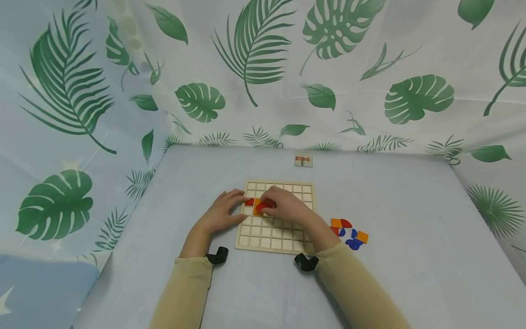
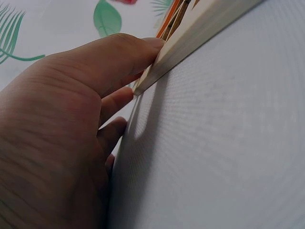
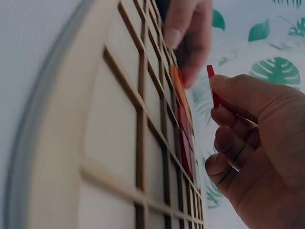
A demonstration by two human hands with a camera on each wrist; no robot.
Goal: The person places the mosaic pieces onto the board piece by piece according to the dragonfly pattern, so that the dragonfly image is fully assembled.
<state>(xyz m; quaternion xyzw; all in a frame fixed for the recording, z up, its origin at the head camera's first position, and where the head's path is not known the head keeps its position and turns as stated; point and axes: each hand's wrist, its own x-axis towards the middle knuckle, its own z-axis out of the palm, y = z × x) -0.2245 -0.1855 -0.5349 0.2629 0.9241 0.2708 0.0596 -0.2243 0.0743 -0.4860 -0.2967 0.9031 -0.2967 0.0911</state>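
Note:
A wooden grid board [image 1: 267, 242] with square cells lies on the table. My left hand [image 1: 222, 213] rests at its left side, thumb and fingertips along the board's edge [image 2: 190, 40], fingers relaxed. My right hand [image 1: 287, 205] is over the upper middle of the board. In the right wrist view it pinches a thin red tile [image 3: 213, 87] between thumb and index finger, held edge-on apart from the board. A red quarter-round tile [image 1: 249, 202] and orange tiles [image 1: 257, 201] sit in cells by the left hand. More red tiles [image 3: 185, 148] lie in the grid, partly hidden from above by my right hand.
Right of the board lie loose tiles: orange squares [image 1: 362, 237], red pieces [image 1: 346, 223] and several blue pieces [image 1: 354, 243], some beside my right forearm. A small patterned card [image 1: 303, 160] lies behind the board. Leaf-printed cloth [image 1: 263, 114] encloses the table's back and sides.

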